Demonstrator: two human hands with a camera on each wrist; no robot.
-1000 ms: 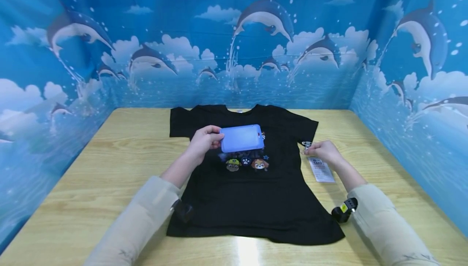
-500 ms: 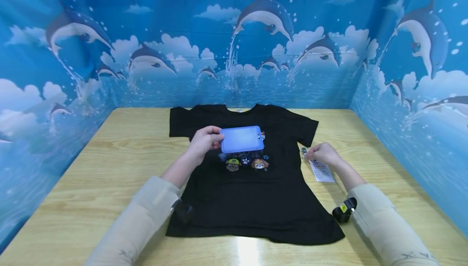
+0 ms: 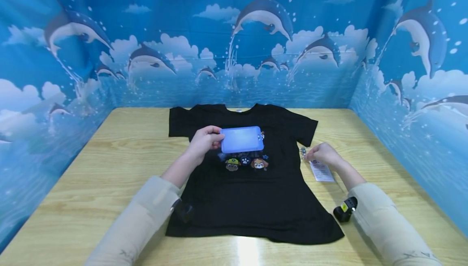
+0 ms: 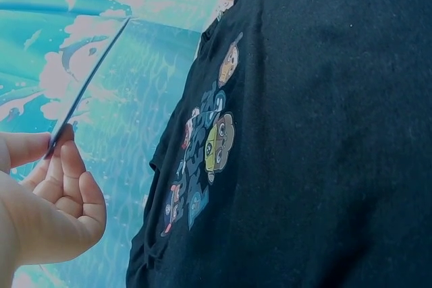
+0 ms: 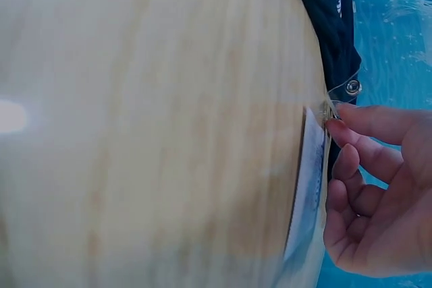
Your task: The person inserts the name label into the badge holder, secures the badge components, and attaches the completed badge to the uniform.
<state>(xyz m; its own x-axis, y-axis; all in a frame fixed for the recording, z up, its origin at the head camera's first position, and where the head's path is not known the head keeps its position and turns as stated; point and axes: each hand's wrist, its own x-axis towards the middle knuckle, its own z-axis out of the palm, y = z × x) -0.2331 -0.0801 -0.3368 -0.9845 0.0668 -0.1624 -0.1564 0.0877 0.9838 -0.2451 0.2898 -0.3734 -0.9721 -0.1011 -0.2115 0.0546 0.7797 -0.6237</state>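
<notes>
My left hand [image 3: 204, 142] pinches the short left edge of a blue card holder [image 3: 242, 140] between thumb and fingers, held up over a black T-shirt [image 3: 252, 205]. The left wrist view shows this holder [image 4: 91, 75] edge-on. Beside the shirt's right sleeve, my right hand [image 3: 325, 155] pinches a small metal badge clip [image 3: 303, 151] low near the table. Close up, a round metal snap [image 5: 353, 88] with a clear strap shows just beyond the fingertips. A white printed card [image 3: 323, 172] lies right under that hand, its top edge partly covered by the fingers.
The T-shirt lies flat on a wooden table [image 3: 120, 168], with cartoon dog faces [image 3: 245, 164] printed on its chest. A blue dolphin-print curtain [image 3: 234, 75] encloses the back and both sides.
My right hand has shifted slightly, and the metal clip has come down and turned beside the sleeve; the hand now overlaps the card's top. The holder has tilted only slightly.
</notes>
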